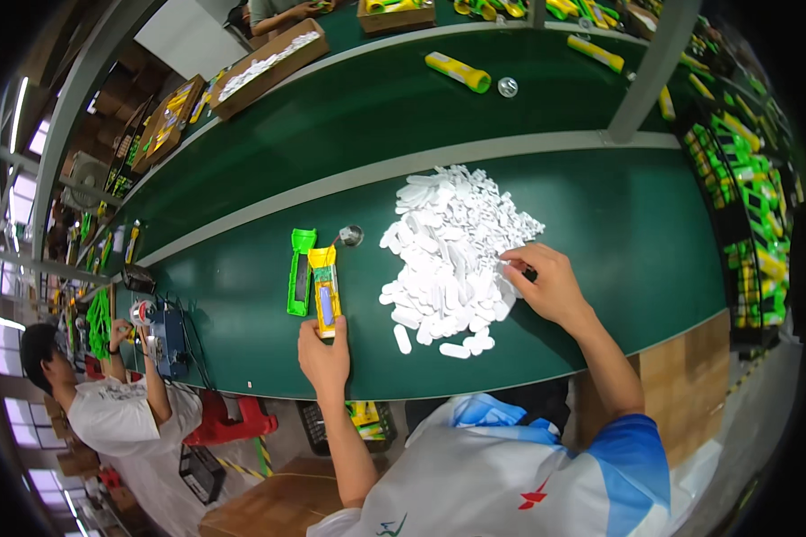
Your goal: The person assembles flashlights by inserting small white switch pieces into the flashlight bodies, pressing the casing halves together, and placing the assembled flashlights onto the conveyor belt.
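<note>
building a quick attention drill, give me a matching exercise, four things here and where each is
1. left hand
2. right hand
3. green casing
4. yellow torch

A. beyond the grey rail
B. holding the near end of the yellow casing
C. at the right edge of the white pile
D. lying left of the yellow casing

1-B, 2-C, 3-D, 4-A

The left hand (324, 360) holds a long yellow plastic casing (326, 291) beside a long green plastic casing (300, 276); the right hand (546, 285) is at a heap of small white pieces (452, 259).
</note>
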Demonstrator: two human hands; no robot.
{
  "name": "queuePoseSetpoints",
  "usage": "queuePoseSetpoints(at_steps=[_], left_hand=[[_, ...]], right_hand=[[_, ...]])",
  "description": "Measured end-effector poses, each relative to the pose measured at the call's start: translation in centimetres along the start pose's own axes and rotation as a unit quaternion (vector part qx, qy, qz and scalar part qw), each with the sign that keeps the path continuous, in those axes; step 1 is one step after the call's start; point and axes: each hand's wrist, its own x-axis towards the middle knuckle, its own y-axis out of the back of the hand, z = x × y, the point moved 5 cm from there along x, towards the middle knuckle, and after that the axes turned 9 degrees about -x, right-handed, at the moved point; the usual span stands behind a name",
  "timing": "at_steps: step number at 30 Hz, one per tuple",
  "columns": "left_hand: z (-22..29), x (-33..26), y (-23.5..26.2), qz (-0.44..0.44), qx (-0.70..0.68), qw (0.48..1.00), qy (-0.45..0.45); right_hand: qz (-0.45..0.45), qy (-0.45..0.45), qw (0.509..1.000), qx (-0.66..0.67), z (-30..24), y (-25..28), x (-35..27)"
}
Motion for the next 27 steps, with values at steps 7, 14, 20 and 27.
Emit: queuePoseSetpoints(at_steps=[7,14,20,27], left_hand=[[1.3,-1.1,-1.0,0.036,0.014,0.998,-0.045],[-3.0,3.9,0.4,0.054,0.048,0.996,-0.051],[-3.9,4.6,-0.3,0.052,-0.136,0.989,0.035],[-0.7,3.6,-1.7,0.042,-0.401,0.909,0.104]], right_hand=[[-0.094,0.089,0.987,-0.092,-0.5,-1.9,-0.4],[-0.054,0.174,0.974,-0.135,-0.8,-2.3,-0.3],[0.007,0.165,0.984,-0.072,-1.0,-2.1,-0.5],[-0.030,0.015,0.997,0.066,0.5,-2.8,-0.4]])
